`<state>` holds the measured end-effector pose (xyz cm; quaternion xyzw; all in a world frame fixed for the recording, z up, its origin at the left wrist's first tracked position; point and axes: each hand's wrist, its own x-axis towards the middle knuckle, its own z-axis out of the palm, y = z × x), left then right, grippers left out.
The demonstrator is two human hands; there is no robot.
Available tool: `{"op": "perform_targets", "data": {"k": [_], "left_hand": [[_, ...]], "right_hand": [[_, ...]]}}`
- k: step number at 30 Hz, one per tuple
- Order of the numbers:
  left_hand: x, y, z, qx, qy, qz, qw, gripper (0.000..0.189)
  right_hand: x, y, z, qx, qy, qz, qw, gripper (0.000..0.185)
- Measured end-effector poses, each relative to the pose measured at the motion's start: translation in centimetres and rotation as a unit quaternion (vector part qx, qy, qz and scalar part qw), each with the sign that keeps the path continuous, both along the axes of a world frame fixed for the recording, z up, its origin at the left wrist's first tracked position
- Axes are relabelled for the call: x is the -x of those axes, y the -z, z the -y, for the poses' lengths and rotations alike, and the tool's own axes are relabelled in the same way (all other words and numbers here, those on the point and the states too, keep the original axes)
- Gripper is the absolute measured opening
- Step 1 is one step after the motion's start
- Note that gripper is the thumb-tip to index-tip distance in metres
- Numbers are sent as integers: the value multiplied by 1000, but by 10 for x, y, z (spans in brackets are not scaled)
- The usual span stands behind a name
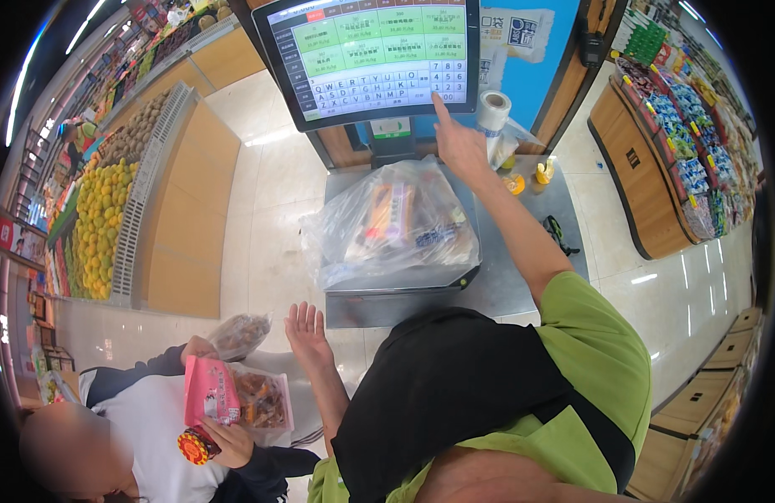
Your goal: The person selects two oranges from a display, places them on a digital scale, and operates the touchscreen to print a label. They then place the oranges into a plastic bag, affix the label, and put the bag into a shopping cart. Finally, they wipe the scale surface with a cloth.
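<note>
My right hand (461, 143) reaches up with its index finger extended to the number keys of a touchscreen (372, 63) and holds nothing. The screen shows green item tiles above a letter keyboard. Below it, a clear plastic bag (431, 217) of packaged goods lies on a weighing scale (387, 280); an orange and purple package (390, 214) shows through the film. My left hand (310, 333) is held palm up in front of the scale's left part, fingers slightly spread, with nothing in it.
Right of the scale are a plastic bag roll (493, 110), yellow pieces (543, 171) and a dark green object (554, 236). A person (167, 409) at my left holds bagged food (258, 399) and a jar (198, 445). Fruit (105, 220) and snack displays (683, 163) flank us.
</note>
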<state>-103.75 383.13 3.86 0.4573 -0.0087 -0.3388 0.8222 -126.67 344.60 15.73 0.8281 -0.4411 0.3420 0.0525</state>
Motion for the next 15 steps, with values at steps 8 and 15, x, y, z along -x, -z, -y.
{"op": "perform_targets", "data": {"k": [8,15], "left_hand": [[1,5,0,6,8,3,1000,64],[8,13,11,12,43,-21,999,57]], "right_hand": [[0,-4,-7,-16,6,-14,1000,62],[-57,-40,-20,-14,-124,11,992,62]]}}
